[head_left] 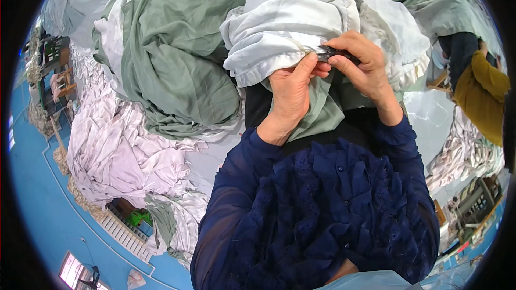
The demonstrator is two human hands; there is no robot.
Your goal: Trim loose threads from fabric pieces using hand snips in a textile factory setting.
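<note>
A large white cloth [290, 13] lies bunched before me across my lap. My left hand [289, 95] is closed on its hemmed edge, pinching it between thumb and fingers. In my right hand [365, 67] is a small black pair of thread snips [338, 53], gripped between thumb and fingers. The tips of the snips point left and meet the hem close to my left thumb. Whether the blades are touching a thread is too small to tell. Green cloth [318, 121] hangs below my hands, over my dark trousers.
A big heap of green cloth [180, 48] rises at my left. Pale pinkish-white cloth [118, 150] is piled beyond it on the floor. At the right edge sits another person in a mustard top [481, 94], beside more heaped cloth [465, 145]. A wooden stool [64, 83] stands far left.
</note>
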